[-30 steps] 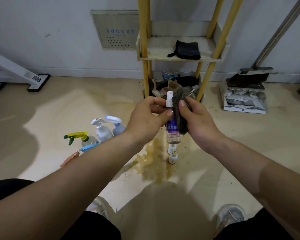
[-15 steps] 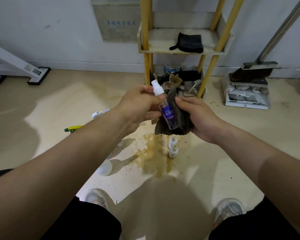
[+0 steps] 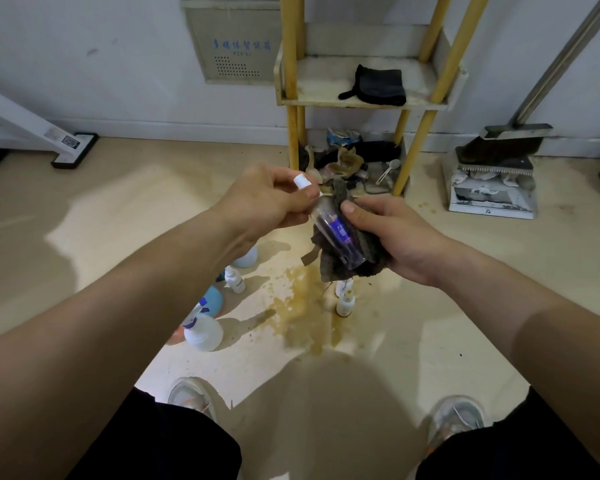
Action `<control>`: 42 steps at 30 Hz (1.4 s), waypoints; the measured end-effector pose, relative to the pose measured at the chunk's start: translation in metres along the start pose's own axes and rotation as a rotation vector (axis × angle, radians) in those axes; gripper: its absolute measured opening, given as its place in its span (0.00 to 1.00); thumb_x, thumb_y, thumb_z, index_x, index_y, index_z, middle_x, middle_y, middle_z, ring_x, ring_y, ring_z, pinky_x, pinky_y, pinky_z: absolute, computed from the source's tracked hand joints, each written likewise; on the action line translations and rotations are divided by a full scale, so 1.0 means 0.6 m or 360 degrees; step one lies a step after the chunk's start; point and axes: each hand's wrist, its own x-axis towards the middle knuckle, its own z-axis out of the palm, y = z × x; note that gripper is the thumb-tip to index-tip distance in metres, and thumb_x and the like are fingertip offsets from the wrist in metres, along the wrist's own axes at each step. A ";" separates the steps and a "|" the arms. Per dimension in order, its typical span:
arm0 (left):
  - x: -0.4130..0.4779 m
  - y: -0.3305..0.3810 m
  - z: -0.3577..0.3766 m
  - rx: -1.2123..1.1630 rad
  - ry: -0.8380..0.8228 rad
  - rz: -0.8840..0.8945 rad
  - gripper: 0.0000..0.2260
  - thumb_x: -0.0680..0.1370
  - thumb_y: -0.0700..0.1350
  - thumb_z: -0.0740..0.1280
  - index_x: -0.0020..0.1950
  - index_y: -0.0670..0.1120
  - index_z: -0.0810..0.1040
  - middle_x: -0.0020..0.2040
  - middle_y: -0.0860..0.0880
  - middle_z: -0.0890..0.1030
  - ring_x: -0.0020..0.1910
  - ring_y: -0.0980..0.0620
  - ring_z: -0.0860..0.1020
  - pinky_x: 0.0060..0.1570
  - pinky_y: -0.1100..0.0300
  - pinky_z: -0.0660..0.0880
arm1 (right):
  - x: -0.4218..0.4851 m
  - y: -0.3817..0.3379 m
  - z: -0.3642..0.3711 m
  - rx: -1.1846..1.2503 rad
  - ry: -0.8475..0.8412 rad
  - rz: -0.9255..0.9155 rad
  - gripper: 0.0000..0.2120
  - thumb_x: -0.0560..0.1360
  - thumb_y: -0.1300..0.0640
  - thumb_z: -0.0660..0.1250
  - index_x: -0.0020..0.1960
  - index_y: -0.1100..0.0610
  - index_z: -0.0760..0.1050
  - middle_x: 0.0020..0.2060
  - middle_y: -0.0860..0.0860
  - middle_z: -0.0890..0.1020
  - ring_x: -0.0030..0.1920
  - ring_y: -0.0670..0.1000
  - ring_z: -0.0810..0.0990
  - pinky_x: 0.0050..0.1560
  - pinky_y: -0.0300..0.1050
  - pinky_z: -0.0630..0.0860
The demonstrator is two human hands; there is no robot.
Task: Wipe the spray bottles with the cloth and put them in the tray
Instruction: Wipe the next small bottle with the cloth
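We see a small spray bottle (image 3: pixel 338 235) held in the air at the middle of the view, above the floor. It is tilted, with its white cap (image 3: pixel 300 182) up and to the left and its base down and to the right. It is a slim cylinder of clear plastic with a purple label. The left hand (image 3: pixel 267 200) pinches the cap end between thumb and curled fingers. The right hand (image 3: pixel 394 233) cups a cloth (image 3: pixel 349 268) under the bottle's body, with the thumb laid over the bottle so that it presses into the cloth. The cloth is dark grey-brown, nappy and crumpled, and a ragged corner hangs below it.

The floor (image 3: pixel 84 244) is smooth, pale beige and glossy, with a rough brown stain (image 3: pixel 302 306) below the hands. Left of the stain we see a round translucent white bottle (image 3: pixel 203 334), partly hidden by the left forearm, and a little white dropper bottle (image 3: pixel 235 280). Another small white bottle (image 3: pixel 344 304) stands just right of the stain.

Against the far white wall stands a rack with yellow posts (image 3: pixel 292 109). Its pale shelf bears a folded black cloth (image 3: pixel 378 86), and a jumble of things lies at its foot. A grey panel (image 3: pixel 232 43) is set in the wall to the left of the rack. To the far right a dustpan (image 3: pixel 492 192) sits on the floor.
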 end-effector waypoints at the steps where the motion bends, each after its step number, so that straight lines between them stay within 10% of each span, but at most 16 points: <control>1: -0.001 -0.003 0.007 0.0024 0.0050 0.0008 0.03 0.79 0.39 0.71 0.51 0.42 0.82 0.46 0.44 0.83 0.41 0.55 0.83 0.41 0.65 0.80 | 0.000 0.001 0.002 -0.0059 -0.0020 -0.0014 0.23 0.77 0.50 0.64 0.62 0.67 0.76 0.54 0.66 0.83 0.54 0.67 0.83 0.55 0.59 0.82; 9: -0.007 -0.026 0.047 -0.0136 0.0298 -0.0102 0.10 0.80 0.45 0.71 0.52 0.37 0.80 0.46 0.42 0.84 0.41 0.47 0.86 0.40 0.60 0.82 | -0.003 -0.007 0.004 -0.0401 -0.0043 -0.0047 0.13 0.80 0.56 0.68 0.61 0.63 0.77 0.49 0.60 0.86 0.47 0.61 0.87 0.50 0.55 0.83; 17: 0.011 -0.003 -0.004 -0.0033 -0.0294 -0.0111 0.08 0.80 0.36 0.67 0.56 0.46 0.81 0.56 0.45 0.83 0.51 0.52 0.83 0.47 0.63 0.80 | -0.005 -0.009 -0.007 0.0095 -0.0107 0.0176 0.23 0.72 0.54 0.70 0.62 0.67 0.76 0.56 0.66 0.83 0.54 0.64 0.84 0.54 0.56 0.83; 21: 0.014 -0.005 0.003 0.0214 -0.0157 -0.0015 0.02 0.80 0.41 0.69 0.50 0.46 0.81 0.49 0.44 0.82 0.45 0.53 0.82 0.43 0.64 0.80 | -0.003 -0.009 -0.008 0.0041 -0.0092 0.0147 0.23 0.71 0.55 0.70 0.63 0.66 0.76 0.54 0.65 0.84 0.54 0.63 0.84 0.54 0.55 0.83; 28: 0.013 -0.007 0.013 0.0541 0.0125 0.0019 0.18 0.75 0.58 0.72 0.43 0.42 0.83 0.33 0.49 0.81 0.29 0.58 0.77 0.33 0.67 0.78 | -0.004 -0.009 -0.005 0.0020 -0.0108 0.0127 0.21 0.71 0.56 0.71 0.61 0.64 0.77 0.53 0.64 0.84 0.52 0.62 0.85 0.51 0.54 0.83; 35: 0.012 -0.001 -0.012 0.0331 -0.0377 0.0171 0.08 0.79 0.34 0.68 0.54 0.45 0.81 0.51 0.50 0.82 0.45 0.55 0.83 0.48 0.63 0.81 | -0.005 -0.006 -0.014 0.0065 -0.0149 0.0186 0.21 0.73 0.57 0.70 0.63 0.65 0.76 0.54 0.65 0.84 0.54 0.63 0.85 0.51 0.55 0.83; 42: 0.020 -0.011 0.003 0.0825 -0.0013 0.0284 0.12 0.79 0.54 0.68 0.48 0.46 0.82 0.40 0.48 0.84 0.34 0.57 0.80 0.38 0.62 0.81 | -0.001 -0.008 -0.021 0.0001 -0.0129 0.0167 0.23 0.72 0.57 0.72 0.64 0.65 0.75 0.54 0.65 0.84 0.54 0.65 0.84 0.50 0.56 0.83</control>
